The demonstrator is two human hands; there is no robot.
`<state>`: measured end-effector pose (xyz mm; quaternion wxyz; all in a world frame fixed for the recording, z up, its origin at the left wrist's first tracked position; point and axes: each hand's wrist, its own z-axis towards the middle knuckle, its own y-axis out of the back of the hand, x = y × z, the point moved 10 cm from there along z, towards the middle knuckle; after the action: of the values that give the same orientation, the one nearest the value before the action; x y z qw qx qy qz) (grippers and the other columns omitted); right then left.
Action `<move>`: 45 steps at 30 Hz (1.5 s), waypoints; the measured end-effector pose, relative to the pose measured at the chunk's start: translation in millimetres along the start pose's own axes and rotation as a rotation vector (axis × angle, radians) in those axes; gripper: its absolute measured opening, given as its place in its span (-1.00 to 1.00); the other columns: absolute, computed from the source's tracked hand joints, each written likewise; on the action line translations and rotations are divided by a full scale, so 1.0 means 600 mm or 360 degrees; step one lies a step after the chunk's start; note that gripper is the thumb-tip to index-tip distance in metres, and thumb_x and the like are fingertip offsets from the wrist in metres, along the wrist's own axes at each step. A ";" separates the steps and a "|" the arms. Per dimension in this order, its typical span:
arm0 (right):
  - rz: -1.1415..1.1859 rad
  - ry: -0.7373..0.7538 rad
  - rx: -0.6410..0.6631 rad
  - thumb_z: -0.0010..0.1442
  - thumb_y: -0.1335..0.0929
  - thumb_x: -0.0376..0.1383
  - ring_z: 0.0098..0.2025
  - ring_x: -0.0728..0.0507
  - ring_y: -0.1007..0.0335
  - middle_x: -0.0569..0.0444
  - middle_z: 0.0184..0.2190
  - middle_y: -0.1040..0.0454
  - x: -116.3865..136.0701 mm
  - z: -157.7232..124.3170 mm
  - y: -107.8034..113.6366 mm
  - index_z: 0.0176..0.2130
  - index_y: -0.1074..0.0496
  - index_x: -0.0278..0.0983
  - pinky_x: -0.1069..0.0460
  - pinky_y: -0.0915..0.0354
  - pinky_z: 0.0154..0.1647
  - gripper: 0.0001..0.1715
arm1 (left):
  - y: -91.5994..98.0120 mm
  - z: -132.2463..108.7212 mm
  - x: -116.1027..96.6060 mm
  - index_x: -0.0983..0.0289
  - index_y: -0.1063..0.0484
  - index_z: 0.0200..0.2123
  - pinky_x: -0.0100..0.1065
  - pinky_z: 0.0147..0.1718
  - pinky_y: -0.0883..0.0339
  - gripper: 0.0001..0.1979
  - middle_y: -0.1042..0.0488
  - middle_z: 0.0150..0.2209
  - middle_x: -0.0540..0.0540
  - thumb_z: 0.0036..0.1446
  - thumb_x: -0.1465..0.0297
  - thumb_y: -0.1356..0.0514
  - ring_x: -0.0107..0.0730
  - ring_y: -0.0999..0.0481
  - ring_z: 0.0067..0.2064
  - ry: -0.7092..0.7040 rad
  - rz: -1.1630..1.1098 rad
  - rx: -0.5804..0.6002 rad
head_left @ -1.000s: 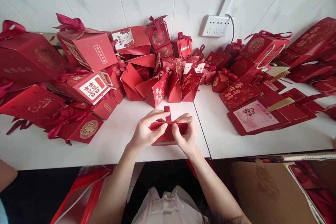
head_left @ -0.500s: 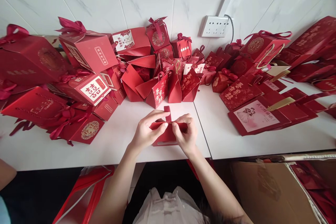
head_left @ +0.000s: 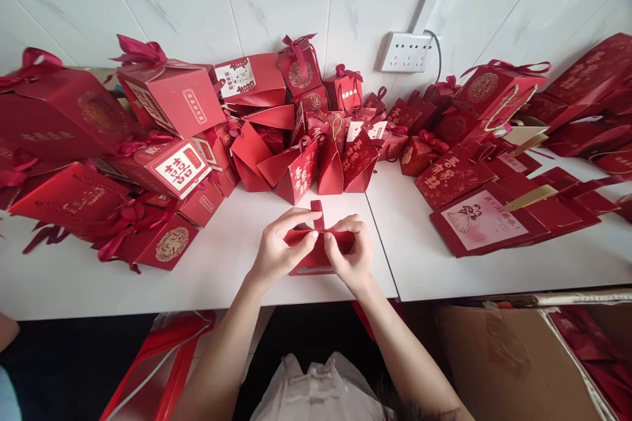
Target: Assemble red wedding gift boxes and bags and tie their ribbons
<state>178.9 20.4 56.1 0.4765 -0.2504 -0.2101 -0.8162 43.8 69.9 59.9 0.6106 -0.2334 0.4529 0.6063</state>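
Only the view has shifted slightly; left hand (head_left: 282, 247) and right hand (head_left: 352, 251) still pinch the top of a red box (head_left: 318, 256) near the front edge of the tabletop (head_left: 222, 270).

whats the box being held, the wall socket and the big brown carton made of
Held box: probably thin card, smooth and red with little shine, judging by its flat panel and straight edges.
Wall socket: likely hard plastic, white and smooth, from its even colour and crisp rim.
Brown carton: looks like matte cardboard; whether it is corrugated I can't tell.
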 end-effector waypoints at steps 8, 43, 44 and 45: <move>-0.0031 -0.0008 0.0004 0.25 -0.31 -0.42 -0.45 -0.05 -0.29 0.14 -0.46 -0.28 -0.004 -0.003 -0.001 -0.30 -0.25 -0.20 0.03 -0.28 -0.49 -0.87 | 0.001 -0.004 0.005 0.26 -0.53 -0.22 -0.42 -0.37 -0.47 -0.81 -0.55 -0.30 0.07 0.05 0.46 -0.21 -0.45 -0.52 -0.38 -0.0008 -0.0028 -0.0132; -0.0191 -0.0085 0.0281 0.28 -0.28 -0.39 -0.43 -0.05 -0.25 0.14 -0.46 -0.30 0.002 0.011 -0.012 -0.36 -0.33 -0.22 0.04 -0.24 -0.43 -0.85 | 0.002 -0.067 0.079 0.18 -0.11 0.19 -0.08 -0.03 -0.42 -0.24 -0.44 0.03 0.24 -0.04 0.20 -0.34 -0.05 -0.48 0.05 0.0310 0.0011 0.0073; -0.0192 -0.0090 0.0288 0.28 -0.27 -0.40 -0.43 -0.05 -0.24 0.14 -0.47 -0.30 0.002 0.010 -0.012 -0.36 -0.32 -0.22 0.04 -0.24 -0.42 -0.84 | 0.004 -0.084 0.098 0.17 -0.07 0.22 0.00 0.00 -0.39 -0.14 -0.35 0.14 0.30 -0.10 0.17 -0.37 0.07 -0.40 0.14 0.0409 0.0120 0.0121; -0.0176 -0.0095 0.0301 0.29 -0.27 -0.40 -0.42 -0.05 -0.25 0.14 -0.46 -0.30 0.000 0.009 -0.012 -0.36 -0.32 -0.21 0.04 -0.25 -0.40 -0.84 | 0.009 -0.099 0.116 0.19 -0.08 0.23 0.07 0.04 -0.35 -0.13 -0.30 0.19 0.33 -0.11 0.16 -0.37 0.15 -0.33 0.20 0.0501 0.0237 0.0151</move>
<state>173.5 26.7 59.6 0.4457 -0.2167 -0.3137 -0.8099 12.5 58.0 -25.3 0.4958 -0.2622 0.5872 0.5836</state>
